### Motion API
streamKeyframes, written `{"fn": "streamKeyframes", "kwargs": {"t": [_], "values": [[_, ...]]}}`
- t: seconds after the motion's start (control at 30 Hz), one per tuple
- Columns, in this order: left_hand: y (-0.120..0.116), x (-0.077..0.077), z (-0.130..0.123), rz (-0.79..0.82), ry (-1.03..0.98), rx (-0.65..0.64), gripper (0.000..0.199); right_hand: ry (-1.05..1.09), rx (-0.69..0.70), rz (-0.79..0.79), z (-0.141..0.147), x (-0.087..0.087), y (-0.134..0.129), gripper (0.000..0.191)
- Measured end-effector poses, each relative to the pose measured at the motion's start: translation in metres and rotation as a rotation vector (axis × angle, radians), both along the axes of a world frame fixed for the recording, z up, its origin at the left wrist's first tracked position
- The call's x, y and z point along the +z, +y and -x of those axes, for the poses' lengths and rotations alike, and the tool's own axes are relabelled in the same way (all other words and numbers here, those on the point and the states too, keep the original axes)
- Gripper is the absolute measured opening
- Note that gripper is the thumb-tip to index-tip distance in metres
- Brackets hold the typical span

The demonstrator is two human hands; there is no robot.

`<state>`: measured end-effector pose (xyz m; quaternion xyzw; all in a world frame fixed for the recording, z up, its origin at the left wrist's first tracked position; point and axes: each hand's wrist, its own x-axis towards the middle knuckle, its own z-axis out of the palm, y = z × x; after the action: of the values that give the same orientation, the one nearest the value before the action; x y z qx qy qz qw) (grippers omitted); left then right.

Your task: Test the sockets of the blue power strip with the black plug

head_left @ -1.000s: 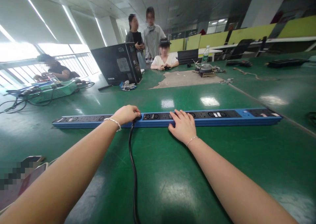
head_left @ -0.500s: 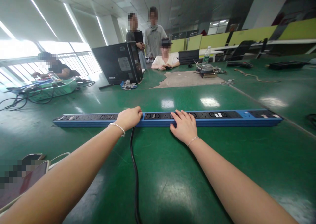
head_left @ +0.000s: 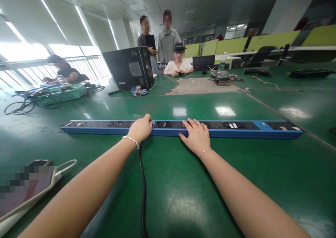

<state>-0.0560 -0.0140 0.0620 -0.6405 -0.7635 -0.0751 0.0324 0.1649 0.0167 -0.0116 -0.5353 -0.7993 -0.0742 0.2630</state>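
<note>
A long blue power strip (head_left: 181, 131) with rows of black sockets lies crosswise on the green table. Over its left-centre part, my left hand (head_left: 141, 128) is closed, fingers bent down at the sockets. A black power cable (head_left: 143, 182) runs up the table to beneath this hand; its plug end is hidden by the fingers and palm. My right hand (head_left: 196, 135) rests open on the strip right of centre, fingers spread across the sockets and thumb by the near blue side.
Phones (head_left: 31, 185) lie at the near left. Farther back are a green basket (head_left: 63, 93) with cables, a black computer case (head_left: 128, 68), gloves (head_left: 138, 91), a water bottle (head_left: 223, 61) and a metal device (head_left: 222, 76). Several people are beyond the table.
The view has shifted slightly, so the scene sits a little farther right. My left hand has tilted slightly at the strip; my right hand stays on it.
</note>
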Motion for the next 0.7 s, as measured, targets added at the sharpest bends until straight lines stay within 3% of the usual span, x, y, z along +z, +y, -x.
{"fn": "streamKeyframes", "kwargs": {"t": [0.17, 0.3, 0.5, 0.7], "values": [[-0.003, 0.036, 0.006, -0.234, -0.105, 0.114, 0.032, -0.009, 0.010, 0.005, 0.000, -0.001, 0.001, 0.051], [-0.002, 0.056, 0.042, -0.279, -0.155, 0.234, 0.038, -0.012, 0.009, 0.002, -0.001, 0.000, 0.001, 0.050], [-0.015, 0.040, 0.103, -0.069, -0.030, 0.262, 0.037, -0.010, 0.016, -0.001, -0.001, 0.000, 0.000, 0.050], [-0.022, 0.017, 0.118, 0.069, 0.081, 0.228, 0.039, -0.007, 0.014, 0.001, -0.001, -0.001, 0.001, 0.050]]}}
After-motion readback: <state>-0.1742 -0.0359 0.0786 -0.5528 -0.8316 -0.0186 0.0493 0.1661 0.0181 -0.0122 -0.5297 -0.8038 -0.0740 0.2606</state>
